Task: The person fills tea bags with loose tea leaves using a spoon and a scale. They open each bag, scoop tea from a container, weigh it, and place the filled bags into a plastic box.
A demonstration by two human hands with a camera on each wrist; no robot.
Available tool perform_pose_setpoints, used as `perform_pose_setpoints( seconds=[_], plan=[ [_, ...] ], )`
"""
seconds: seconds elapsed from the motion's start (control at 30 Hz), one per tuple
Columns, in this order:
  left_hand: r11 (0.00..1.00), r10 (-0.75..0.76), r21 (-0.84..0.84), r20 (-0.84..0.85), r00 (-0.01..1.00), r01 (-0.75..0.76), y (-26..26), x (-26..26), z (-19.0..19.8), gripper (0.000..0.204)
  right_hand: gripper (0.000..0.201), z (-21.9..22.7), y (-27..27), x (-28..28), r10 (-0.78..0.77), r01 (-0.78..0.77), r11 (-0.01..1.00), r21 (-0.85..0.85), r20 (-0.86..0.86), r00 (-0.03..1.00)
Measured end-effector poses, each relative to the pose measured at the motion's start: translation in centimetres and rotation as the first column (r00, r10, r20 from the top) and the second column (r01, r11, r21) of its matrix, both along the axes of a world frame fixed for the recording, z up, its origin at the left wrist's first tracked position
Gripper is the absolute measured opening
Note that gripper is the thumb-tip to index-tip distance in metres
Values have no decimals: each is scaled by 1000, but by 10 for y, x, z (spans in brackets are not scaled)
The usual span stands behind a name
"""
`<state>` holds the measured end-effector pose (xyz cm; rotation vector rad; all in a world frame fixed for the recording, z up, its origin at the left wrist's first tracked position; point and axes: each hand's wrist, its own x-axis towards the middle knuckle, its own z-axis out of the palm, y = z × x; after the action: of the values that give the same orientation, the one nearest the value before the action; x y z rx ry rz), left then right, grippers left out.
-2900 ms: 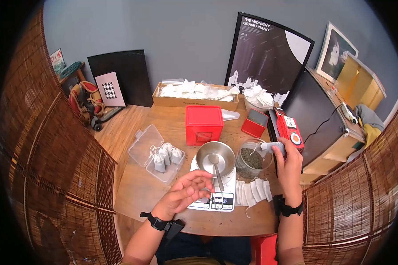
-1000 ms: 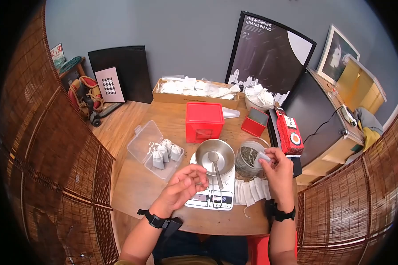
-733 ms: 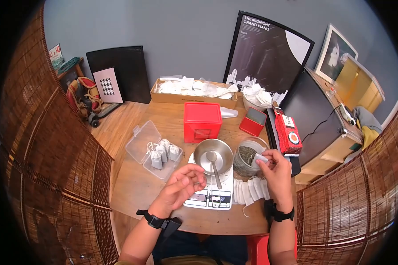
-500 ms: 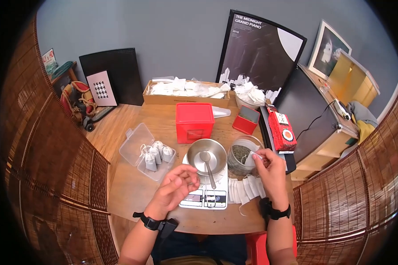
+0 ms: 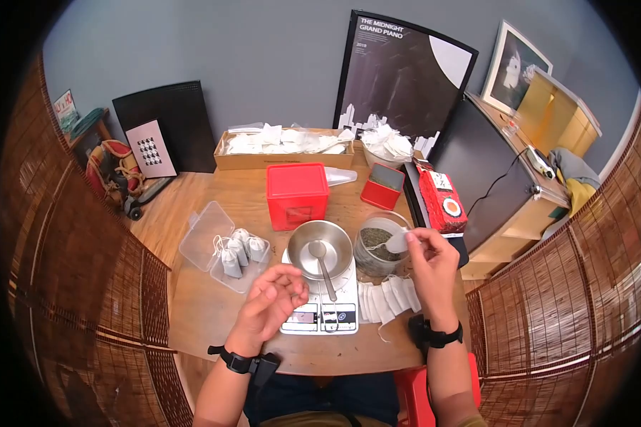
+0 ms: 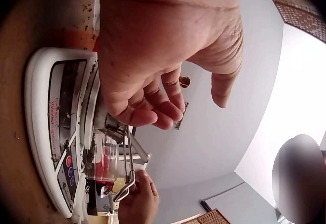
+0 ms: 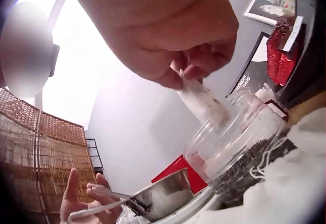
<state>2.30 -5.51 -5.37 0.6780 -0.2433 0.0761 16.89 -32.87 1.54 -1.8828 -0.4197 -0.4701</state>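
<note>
My right hand (image 5: 434, 267) pinches a small white drawstring tea bag (image 5: 397, 243) by its upper end. The bag hangs at the mouth of a clear jar (image 5: 379, 265) part filled with dried leaves; in the right wrist view, the bag (image 7: 204, 101) overlaps the jar's rim. My left hand (image 5: 269, 306) holds nothing, its fingers loosely bent, beside a steel bowl (image 5: 303, 249). A long-handled spoon (image 5: 323, 267) lies in that bowl, which stands on a white kitchen scale (image 5: 345, 299). Several flat white bags (image 5: 388, 297) lie in a row in front of the jar.
An open plastic box (image 5: 238, 286) with filled bags stands at left. Behind the bowl are a red canister (image 5: 298, 196), a red tin (image 5: 382, 186) and a carton (image 5: 285, 161) of white bags. A red foil pack (image 5: 441, 203) lies at right.
My right hand has come down and leftward from beside the red pack, bringing the tea bag over the jar. My left hand keeps its pose. The head view has turned slightly right.
</note>
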Motion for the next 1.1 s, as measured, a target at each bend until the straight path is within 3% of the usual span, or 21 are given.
perform_pose_setpoints(
  seconds=[0.1, 0.23, 0.3, 0.37, 0.5, 0.57, 0.6, 0.63, 0.7, 0.73, 0.77, 0.83, 0.97, 1.03, 1.1],
  plan=[
    [1000, -7, 5, 13, 1000, 7, 1, 1, 0, 57, 9, -3, 5, -3, -91, 77, 987, 140, 98, 991],
    [1000, 10, 4, -5, 1000, -10, -2, -1, 4, 57, 10, -6, 0, 1, -23, 21, 996, 82, 24, 999],
    [1000, 1, 6, 8, 1000, -1, 0, 1, 4, 57, 12, -2, 4, -3, -75, 61, 953, 296, 36, 997],
    [1000, -1, 1, 11, 1000, 1, 0, -1, 1, 57, 13, 3, -7, 2, -13, 10, 994, 113, 20, 1000],
    [1000, -10, -2, 5, 1000, 10, 2, 2, 1, 57, 14, 2, -6, 2, -35, 40, 994, 97, -57, 998],
    [1000, 1, -13, -4, 1000, -1, 1, 0, -2, 57, 15, -4, -14, 7, -1, 0, 998, -62, -16, 1000],
    [1000, 1, -15, -1, 1000, -1, 1, 1, -2, 57, 15, -4, -15, 11, 67, -80, 993, -91, -132, 989],
    [1000, -4, -13, 6, 1000, 4, 1, 2, -1, 58, 15, -5, -14, 7, 66, -79, 993, -92, -134, 989],
    [1000, -1, -16, 12, 1000, 1, 2, 3, 0, 57, 15, 1, -7, 0, -56, 59, 996, 68, -44, 997],
    [1000, 5, -21, 9, 1000, -4, 1, 1, -1, 56, 16, 0, -18, 6, 7, -10, 998, -60, -51, 999],
    [1000, 5, -25, 3, 1000, -5, 1, 0, -2, 56, 16, -4, -21, 8, 7, -10, 998, -63, -57, 998],
    [1000, 11, -24, 6, 1000, -11, 1, 3, -2, 56, 17, -5, -24, 8, 59, -38, 984, 174, -122, 991],
    [999, 18, -44, 4, 1000, -18, 2, 2, -3, 55, 12, -1, -50, -13, 125, -104, 964, 245, -73, 989],
    [996, 7, -86, 37, 999, -4, 2, 3, -3, 50, 9, -7, -64, -29, 79, -61, 978, 198, -85, 993],
    [996, 4, -94, 33, 999, -1, 2, 3, -4, 49, 8, -17, -81, -43, 46, -48, 992, -119, -20, 999]
  ],
)
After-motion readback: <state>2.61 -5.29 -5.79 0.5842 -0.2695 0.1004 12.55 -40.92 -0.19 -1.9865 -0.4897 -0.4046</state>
